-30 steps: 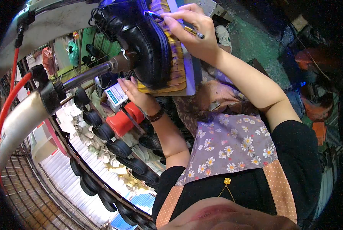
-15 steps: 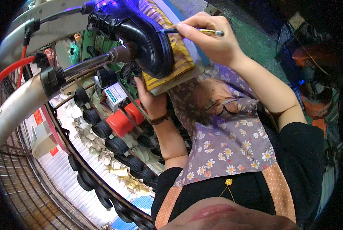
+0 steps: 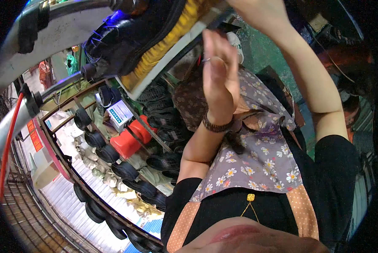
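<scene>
At the top of the head view, a black lace-up shoe (image 3: pixel 113 42) lies against a yellow, dark-streaked pad (image 3: pixel 156 58) on a pale-edged board (image 3: pixel 168 63). Shoe and pad are tilted and smeared by motion. My left hand (image 3: pixel 221 78) is raised just right of the board, apart from it, fingers stretched out and nothing seen in them. My right hand (image 3: pixel 260 14) reaches up beyond the board's right end. The picture's upper edge cuts off its fingers, so any thing in them is hidden.
A metal arm (image 3: pixel 11 122) with a red hose (image 3: pixel 8 152) stands at left. Below the board, a rack holds several black soles (image 3: pixel 125 170), a red container (image 3: pixel 132 139) and a white-and-blue box (image 3: pixel 120 113). A flowered apron (image 3: pixel 256 156) covers my front.
The shoe and padded board have swung up and left. My left hand has left the board's lower edge and moved right. My right hand has risen; its pen is out of sight.
</scene>
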Demonstrator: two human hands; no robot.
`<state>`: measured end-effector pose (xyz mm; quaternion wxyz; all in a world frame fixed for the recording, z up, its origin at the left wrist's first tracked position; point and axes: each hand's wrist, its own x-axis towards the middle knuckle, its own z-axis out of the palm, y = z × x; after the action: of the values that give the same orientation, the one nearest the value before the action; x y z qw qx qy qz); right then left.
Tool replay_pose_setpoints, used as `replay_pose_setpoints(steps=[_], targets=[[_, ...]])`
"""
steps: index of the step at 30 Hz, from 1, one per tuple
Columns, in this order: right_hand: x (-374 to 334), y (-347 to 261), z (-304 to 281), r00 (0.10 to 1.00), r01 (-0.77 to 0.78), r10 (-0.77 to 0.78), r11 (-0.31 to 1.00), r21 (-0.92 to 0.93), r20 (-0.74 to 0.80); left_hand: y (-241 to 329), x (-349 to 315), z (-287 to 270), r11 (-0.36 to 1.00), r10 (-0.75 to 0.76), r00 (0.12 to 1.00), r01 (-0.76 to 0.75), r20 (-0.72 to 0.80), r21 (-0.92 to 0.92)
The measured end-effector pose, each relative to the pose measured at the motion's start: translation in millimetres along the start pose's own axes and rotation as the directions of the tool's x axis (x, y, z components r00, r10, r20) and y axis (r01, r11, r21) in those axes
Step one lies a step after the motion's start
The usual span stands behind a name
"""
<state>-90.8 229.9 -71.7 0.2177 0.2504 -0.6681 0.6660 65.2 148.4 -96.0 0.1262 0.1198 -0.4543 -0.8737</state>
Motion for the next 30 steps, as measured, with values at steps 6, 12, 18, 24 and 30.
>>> replay_pose_setpoints(steps=[6,12,18,24,30], targets=[[-26.2,14.0,68.7,0.990,0.048,-0.041,0.998,0.050,-0.131,61.6,-1.1,-59.7,-0.137,0.787,0.529,-0.352,0.317,0.926],[-66.9,-20.6,76.8,0.999,0.044,-0.045,0.990,0.131,-0.001,53.6,-13.1,-88.9,0.388,0.611,0.786,-0.193,-0.095,0.901],[-52.0,-25.9,74.7,0.992,-0.097,0.083,0.983,0.156,0.097,39.6,-9.6,-73.8,0.299,0.662,0.738,-0.094,-0.136,0.950],[-65.8,-60.8,121.4,0.961,0.090,-0.155,0.958,0.272,0.228,31.7,-14.8,-105.3,0.925,0.326,0.935,-0.346,-0.141,-0.157],[-50.8,-77.5,133.0,0.915,0.208,-0.284,0.941,0.267,0.288,24.8,-20.8,-107.8,0.548,0.437,0.889,-0.144,-0.136,0.824]])
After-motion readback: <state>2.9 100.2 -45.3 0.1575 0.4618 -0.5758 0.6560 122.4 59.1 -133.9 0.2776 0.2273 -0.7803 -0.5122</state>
